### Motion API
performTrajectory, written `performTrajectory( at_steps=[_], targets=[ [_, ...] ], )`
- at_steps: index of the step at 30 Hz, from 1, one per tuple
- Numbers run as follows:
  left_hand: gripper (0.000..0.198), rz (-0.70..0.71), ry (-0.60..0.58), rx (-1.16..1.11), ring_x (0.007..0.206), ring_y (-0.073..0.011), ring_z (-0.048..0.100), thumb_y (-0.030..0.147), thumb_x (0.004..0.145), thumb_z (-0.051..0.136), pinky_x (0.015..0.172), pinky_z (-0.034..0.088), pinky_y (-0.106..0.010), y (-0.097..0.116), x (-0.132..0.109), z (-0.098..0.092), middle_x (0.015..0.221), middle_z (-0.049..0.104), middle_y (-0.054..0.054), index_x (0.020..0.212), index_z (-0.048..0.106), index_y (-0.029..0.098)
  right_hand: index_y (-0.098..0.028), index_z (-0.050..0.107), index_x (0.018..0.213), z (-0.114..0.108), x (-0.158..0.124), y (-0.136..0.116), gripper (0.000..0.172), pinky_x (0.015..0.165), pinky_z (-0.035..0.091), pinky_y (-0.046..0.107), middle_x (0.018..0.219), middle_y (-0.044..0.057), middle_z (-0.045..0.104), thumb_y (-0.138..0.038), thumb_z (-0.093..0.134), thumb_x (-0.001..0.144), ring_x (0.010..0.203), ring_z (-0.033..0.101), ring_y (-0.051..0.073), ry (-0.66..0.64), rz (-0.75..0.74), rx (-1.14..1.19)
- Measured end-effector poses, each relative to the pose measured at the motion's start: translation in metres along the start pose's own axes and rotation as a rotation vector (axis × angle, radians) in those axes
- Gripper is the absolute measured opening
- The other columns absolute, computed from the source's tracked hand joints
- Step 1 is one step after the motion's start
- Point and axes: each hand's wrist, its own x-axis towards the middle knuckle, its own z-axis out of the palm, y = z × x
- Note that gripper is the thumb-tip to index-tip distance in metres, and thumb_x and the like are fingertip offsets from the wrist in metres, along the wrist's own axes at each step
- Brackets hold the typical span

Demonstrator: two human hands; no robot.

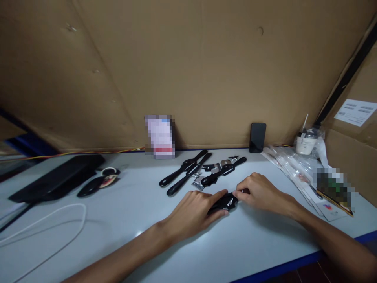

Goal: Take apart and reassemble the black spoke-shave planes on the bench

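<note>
A black tool body (229, 201) with a shiny middle lies low over the table between my hands. My left hand (198, 208) grips its left part, thumb and forefinger on either side. At its right end, the fingers of my right hand (252, 192) are pinched together; whatever small part they hold is hidden. Just beyond are two long black tools (176, 177) (188, 175) side by side, and another black tool (226, 169) among metal blades (216, 168) and small star-shaped screws (233, 158).
A black phone (257, 137) leans on the cardboard wall. Plastic sleeves (303, 177) and a bagged cup (306, 144) lie right. On the left are a black case (59, 177), a key fob (91, 186) and a white cable (84, 216). A blurred upright item (160, 136) stands behind.
</note>
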Motion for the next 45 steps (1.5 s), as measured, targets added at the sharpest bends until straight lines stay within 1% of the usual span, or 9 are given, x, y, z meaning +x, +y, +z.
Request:
performTrajectory(
  at_steps=[4,9,15,21,28,34,38,42,45],
  targets=[
    [0.056,0.000,-0.003,-0.014,0.069,-0.0272,0.074,0.056,0.104,0.045,0.058,0.046,-0.035,-0.0006,-0.0003,-0.0001,0.084,0.079,-0.010,0.144,0.059,0.019,-0.018,0.065,0.053,-0.0011,0.0007,-0.0003,0.034,0.056,0.018,0.031,0.050,-0.005,0.044,-0.011,0.061,0.086,0.053,0.022,0.011,0.024,0.028,-0.016],
    [0.054,-0.012,-0.038,-0.009,0.069,-0.0288,0.073,0.055,0.103,0.049,0.057,0.046,-0.035,0.0011,0.0002,-0.0021,0.079,0.078,-0.009,0.140,0.062,0.018,-0.020,0.074,0.066,0.0035,-0.0006,0.0017,0.033,0.057,0.021,0.028,0.053,-0.007,0.044,-0.022,0.060,0.096,0.055,0.024,0.011,0.064,-0.042,0.073],
    [0.051,0.007,-0.032,-0.014,0.070,-0.0273,0.074,0.050,0.104,0.045,0.060,0.049,-0.034,0.0010,-0.0004,-0.0033,0.079,0.077,-0.008,0.142,0.060,0.018,-0.019,0.074,0.065,0.0030,-0.0011,-0.0013,0.033,0.058,0.019,0.028,0.052,-0.007,0.041,-0.020,0.061,0.095,0.056,0.022,0.010,0.042,-0.040,0.056],
    [0.050,0.041,-0.024,-0.024,0.067,-0.0267,0.072,0.044,0.105,0.041,0.059,0.047,-0.036,-0.0009,-0.0004,-0.0025,0.077,0.076,-0.009,0.142,0.060,0.016,-0.020,0.075,0.066,0.0031,-0.0004,-0.0035,0.032,0.057,0.020,0.028,0.053,-0.006,0.045,-0.020,0.061,0.095,0.056,0.023,0.011,0.010,-0.024,0.059],
    [0.047,0.054,-0.019,-0.030,0.064,-0.0240,0.070,0.040,0.106,0.039,0.057,0.044,-0.034,-0.0018,-0.0007,-0.0028,0.079,0.077,-0.008,0.140,0.060,0.017,-0.020,0.074,0.066,0.0061,-0.0015,-0.0006,0.032,0.057,0.019,0.029,0.053,-0.006,0.046,-0.020,0.060,0.095,0.056,0.023,0.011,0.034,-0.044,0.053],
    [0.044,0.045,-0.037,-0.020,0.067,-0.0249,0.072,0.039,0.107,0.036,0.058,0.044,-0.034,-0.0017,-0.0003,-0.0045,0.082,0.078,-0.007,0.138,0.060,0.018,-0.020,0.074,0.067,0.0060,-0.0009,-0.0011,0.032,0.057,0.020,0.029,0.054,-0.005,0.050,-0.021,0.060,0.095,0.055,0.025,0.011,0.027,-0.047,0.040],
    [0.045,0.040,-0.055,-0.011,0.072,-0.0283,0.074,0.044,0.108,0.039,0.060,0.046,-0.036,-0.0016,-0.0005,-0.0041,0.087,0.079,-0.008,0.139,0.059,0.019,-0.019,0.072,0.064,0.0057,-0.0013,-0.0024,0.033,0.057,0.019,0.029,0.053,-0.005,0.048,-0.019,0.060,0.095,0.055,0.023,0.011,0.027,-0.035,0.025],
    [0.058,0.016,-0.076,0.010,0.079,-0.0329,0.076,0.057,0.103,0.049,0.063,0.049,-0.039,0.0004,-0.0006,-0.0044,0.092,0.080,-0.011,0.144,0.057,0.018,-0.018,0.067,0.059,0.0069,-0.0016,-0.0017,0.035,0.057,0.019,0.029,0.051,-0.006,0.044,-0.018,0.061,0.094,0.054,0.023,0.011,0.000,-0.042,0.061],
    [0.059,-0.021,-0.084,0.020,0.081,-0.0336,0.077,0.057,0.102,0.051,0.064,0.050,-0.040,0.0026,-0.0003,-0.0048,0.091,0.080,-0.010,0.147,0.056,0.019,-0.017,0.065,0.058,0.0081,-0.0011,-0.0001,0.037,0.058,0.019,0.030,0.050,-0.007,0.041,-0.020,0.061,0.094,0.054,0.023,0.010,-0.011,-0.060,0.092]
  ],
)
